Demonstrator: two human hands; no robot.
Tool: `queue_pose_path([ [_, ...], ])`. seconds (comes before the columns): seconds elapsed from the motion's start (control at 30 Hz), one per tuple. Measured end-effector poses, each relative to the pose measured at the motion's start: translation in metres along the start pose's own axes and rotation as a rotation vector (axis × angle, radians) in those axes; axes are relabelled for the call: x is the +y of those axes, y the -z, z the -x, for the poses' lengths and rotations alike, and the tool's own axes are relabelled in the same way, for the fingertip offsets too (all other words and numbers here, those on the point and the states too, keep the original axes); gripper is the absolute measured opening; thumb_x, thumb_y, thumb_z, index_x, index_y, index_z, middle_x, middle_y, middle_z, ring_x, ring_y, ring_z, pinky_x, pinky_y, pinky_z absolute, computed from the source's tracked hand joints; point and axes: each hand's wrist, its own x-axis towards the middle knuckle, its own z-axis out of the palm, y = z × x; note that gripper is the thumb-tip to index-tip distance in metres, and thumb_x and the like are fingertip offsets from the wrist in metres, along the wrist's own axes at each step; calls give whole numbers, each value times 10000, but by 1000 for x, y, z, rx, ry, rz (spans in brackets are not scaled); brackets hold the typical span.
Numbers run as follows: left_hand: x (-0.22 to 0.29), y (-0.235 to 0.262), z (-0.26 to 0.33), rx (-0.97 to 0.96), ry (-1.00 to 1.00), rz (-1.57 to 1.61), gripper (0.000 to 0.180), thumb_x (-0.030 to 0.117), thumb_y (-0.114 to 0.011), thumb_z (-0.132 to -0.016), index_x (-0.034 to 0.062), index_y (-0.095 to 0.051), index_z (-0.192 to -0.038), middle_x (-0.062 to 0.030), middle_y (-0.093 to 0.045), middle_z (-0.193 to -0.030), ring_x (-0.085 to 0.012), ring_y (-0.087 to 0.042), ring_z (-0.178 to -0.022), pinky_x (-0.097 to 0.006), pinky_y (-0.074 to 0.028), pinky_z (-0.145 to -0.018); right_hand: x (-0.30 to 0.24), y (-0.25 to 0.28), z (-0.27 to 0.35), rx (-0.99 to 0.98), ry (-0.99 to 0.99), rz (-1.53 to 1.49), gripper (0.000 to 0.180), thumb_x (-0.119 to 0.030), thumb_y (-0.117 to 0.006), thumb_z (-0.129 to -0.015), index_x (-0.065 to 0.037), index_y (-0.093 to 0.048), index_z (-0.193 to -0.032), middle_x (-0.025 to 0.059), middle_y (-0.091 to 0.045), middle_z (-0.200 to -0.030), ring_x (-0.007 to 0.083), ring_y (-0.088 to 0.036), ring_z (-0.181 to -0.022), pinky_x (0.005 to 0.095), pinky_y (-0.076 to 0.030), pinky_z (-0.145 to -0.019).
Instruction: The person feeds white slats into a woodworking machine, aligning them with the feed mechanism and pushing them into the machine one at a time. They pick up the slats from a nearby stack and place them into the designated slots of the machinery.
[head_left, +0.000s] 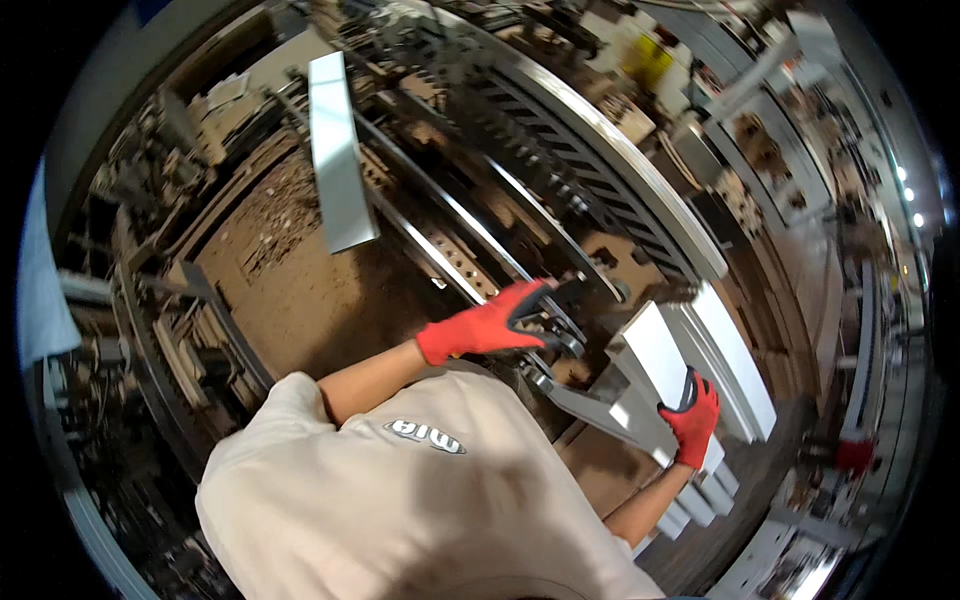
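Observation:
My left hand (487,325), in a red glove with a dark palm, reaches forward with its fingers stretched out. Its fingertips rest against a dark metal fitting (556,330) on a machine rail, and nothing is held in it. My right hand (692,420), gloved the same way, grips the near edge of a stack of flat white sheets (668,352). The stack stands on edge beside a grey metal guide (590,410). My beige shirt (400,500) fills the lower middle of the view.
Long curved metal rails (470,225) and a grey conveyor frame (640,190) run across the machine ahead. A single white panel (338,160) lies over the rails at the upper left. Brown cardboard scraps (280,220) cover the floor on the left. More white pieces (700,500) lie low on the right.

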Motion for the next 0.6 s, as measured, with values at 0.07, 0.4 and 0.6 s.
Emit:
queue_pose_path([
  [0.07, -13, -23, -8, -109, 132, 369, 865, 196, -694, -897, 112, -146, -1561, -75, -270, -1580, -245, -258, -1448, -363, -244, -1166, -55, 21, -4, 71, 113, 41, 956, -470, -839, -470, -103, -554, -1306, 168, -575, -1198, 343, -509, -1172, 502, -319, -1075],
  [0.4, -36, -1, -53, 837, 456, 780, 366, 397, -687, -891, 48, -590, -949, -62, -576, -685, -173, -545, -482, -337, -515, -493, -261, -19, -61, 381, 363, -195, 634, -389, -766, -740, -112, -569, -1275, 146, -535, -1275, 340, -474, -1209, 542, -276, -1107],
  [0.6, -114, 116, -58, 1055, 434, 706, 448, 393, -700, -864, -1, -530, -997, -81, -492, -806, -219, -535, -690, -431, -566, -553, -220, -57, -42, 404, 42, 15, 634, -383, -710, -817, -117, -524, -1362, 262, -455, -1380, 461, -410, -1263, 566, -299, -1078],
])
